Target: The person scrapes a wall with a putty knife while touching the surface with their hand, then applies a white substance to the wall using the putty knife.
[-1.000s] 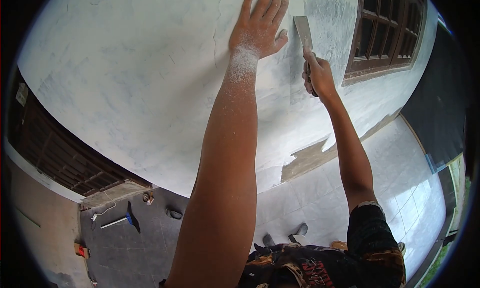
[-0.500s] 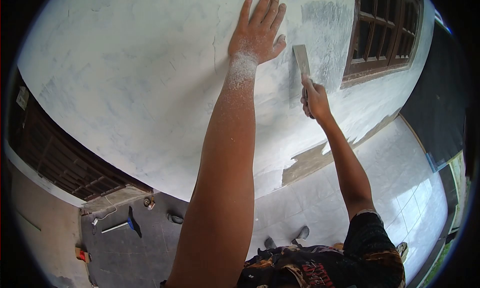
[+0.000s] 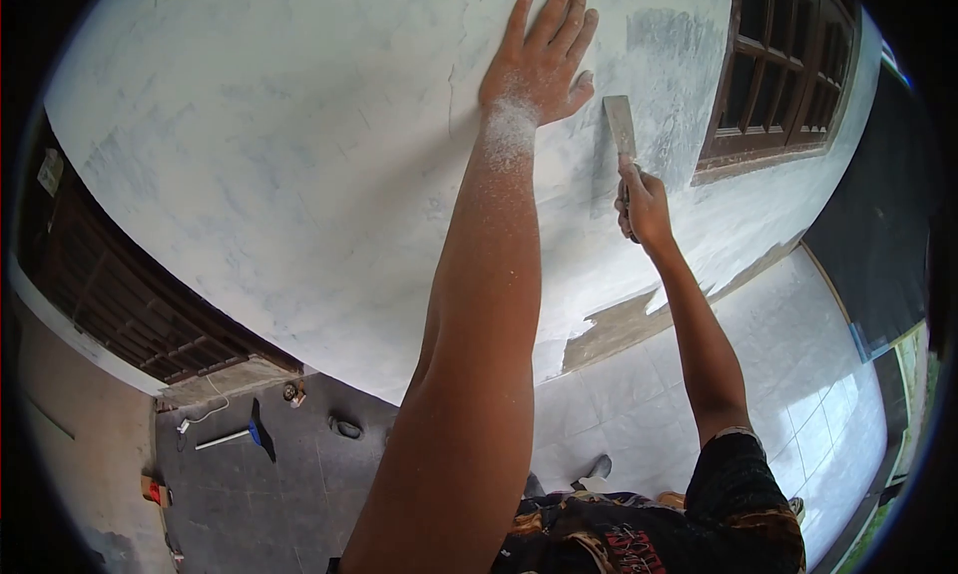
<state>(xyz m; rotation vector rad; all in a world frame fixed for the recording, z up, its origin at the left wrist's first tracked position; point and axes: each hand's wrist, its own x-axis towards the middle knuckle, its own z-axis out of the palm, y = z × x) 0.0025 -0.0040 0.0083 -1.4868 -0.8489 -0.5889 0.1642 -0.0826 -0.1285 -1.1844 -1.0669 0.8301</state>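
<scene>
Against the whitish, patchy wall [image 3: 299, 165], my left hand [image 3: 539, 70] lies flat, fingers stretched upward and thumb out to the right. White dust coats its wrist. To the right and a little lower, my right hand [image 3: 644, 210] is wrapped round the handle of a putty knife [image 3: 620, 125]. The flat metal blade points up, its wide end close to the wall just below my left thumb. A greyer, thinly coated patch [image 3: 671, 50] of wall shows between the blade and the window.
A brown wooden window [image 3: 778, 65] is at upper right. Bare cement [image 3: 624, 332] shows along the wall's foot, above pale floor tiles [image 3: 579, 414]. At lower left, a blue-headed tool with a white handle [image 3: 235, 437] and a dark shoe [image 3: 345, 428] lie on dark tiles.
The whole view has shifted slightly, so the wall, window and both arms appear farther right. My left hand stays flat on the wall, and my right hand keeps its grip on the putty knife.
</scene>
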